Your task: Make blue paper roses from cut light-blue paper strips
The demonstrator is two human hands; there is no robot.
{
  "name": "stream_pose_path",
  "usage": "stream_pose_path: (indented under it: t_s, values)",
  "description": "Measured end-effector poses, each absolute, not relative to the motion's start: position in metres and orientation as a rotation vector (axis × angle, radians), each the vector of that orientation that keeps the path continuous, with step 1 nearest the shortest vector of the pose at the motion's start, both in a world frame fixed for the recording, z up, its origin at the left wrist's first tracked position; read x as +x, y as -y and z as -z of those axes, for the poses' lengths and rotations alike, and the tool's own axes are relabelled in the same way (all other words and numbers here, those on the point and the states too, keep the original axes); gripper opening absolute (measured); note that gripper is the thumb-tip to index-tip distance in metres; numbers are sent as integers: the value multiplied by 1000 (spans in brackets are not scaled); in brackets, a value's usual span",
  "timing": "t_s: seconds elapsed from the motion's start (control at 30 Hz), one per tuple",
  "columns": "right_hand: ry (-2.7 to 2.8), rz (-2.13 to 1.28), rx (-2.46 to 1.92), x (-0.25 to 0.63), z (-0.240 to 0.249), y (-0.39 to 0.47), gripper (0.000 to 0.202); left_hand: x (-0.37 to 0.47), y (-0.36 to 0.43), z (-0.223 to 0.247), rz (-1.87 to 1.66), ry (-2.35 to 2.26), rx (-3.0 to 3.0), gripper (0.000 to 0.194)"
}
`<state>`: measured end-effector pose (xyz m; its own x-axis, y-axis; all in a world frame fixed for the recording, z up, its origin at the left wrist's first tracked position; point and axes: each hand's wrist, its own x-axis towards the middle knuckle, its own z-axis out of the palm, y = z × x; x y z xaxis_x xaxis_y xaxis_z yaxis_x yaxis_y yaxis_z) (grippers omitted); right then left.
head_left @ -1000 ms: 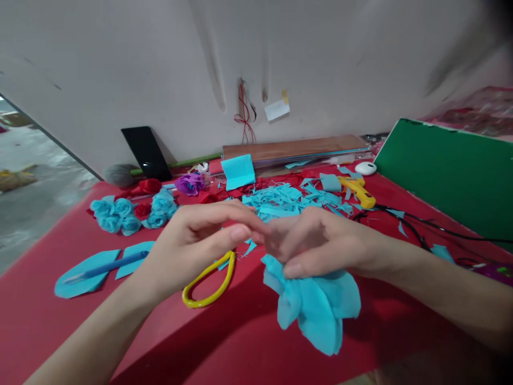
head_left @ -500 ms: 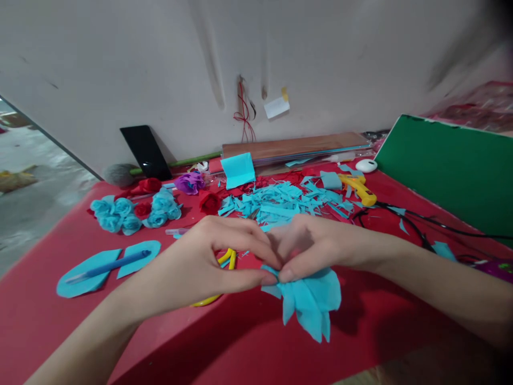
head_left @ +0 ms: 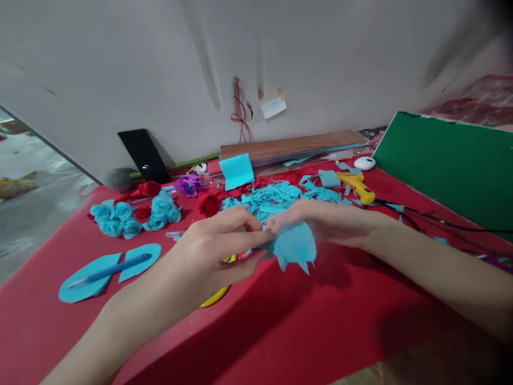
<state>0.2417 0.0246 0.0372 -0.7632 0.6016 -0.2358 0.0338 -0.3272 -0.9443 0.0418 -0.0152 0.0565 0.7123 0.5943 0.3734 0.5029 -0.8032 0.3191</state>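
Note:
A blue crepe-paper flower (head_left: 295, 247) is held above the table, its petals spread to the right and jagged along the lower edge. My left hand (head_left: 224, 248) is closed, pinching its gathered base between thumb and fingers. Behind the petals, my right hand (head_left: 316, 222) has its curled fingertips at the same base; its thumb is hidden and the area is a little blurred. Below my left hand, part of a yellow-handled tool (head_left: 214, 297) shows on the red tabletop (head_left: 256, 331).
Blue paper scraps (head_left: 276, 195) lie heaped beyond my hands. Finished blue paper roses (head_left: 120, 219), a purple flower (head_left: 189, 184) and a blue pen (head_left: 116, 267) on cut petals are at the left. A yellow glue gun (head_left: 356, 186) and green board (head_left: 449, 171) stand right.
The flower has been lifted and turned, so its petals now point right rather than hanging down. My right thumb has moved off the front and the hand is behind the petals.

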Motion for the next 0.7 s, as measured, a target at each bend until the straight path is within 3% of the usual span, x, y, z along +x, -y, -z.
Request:
stream_pose_path:
  t_s: [0.23,0.47,0.57,0.7]
  values:
    - [1064,-2093,-874,238,-41,-23,31,46,15,-54,-895,-1045,2783,24]
    - [1321,-2071,-722,242,-37,-28,47,51,14,-49,-1119,-1079,2610,18]
    - [1500,-1838,-753,244,-41,-26,43,52,16,-46,-1129,-1227,2452,12]
    - [1885,-1198,-837,246,-49,-18,34,52,18,-42,-1089,-1372,2187,9]
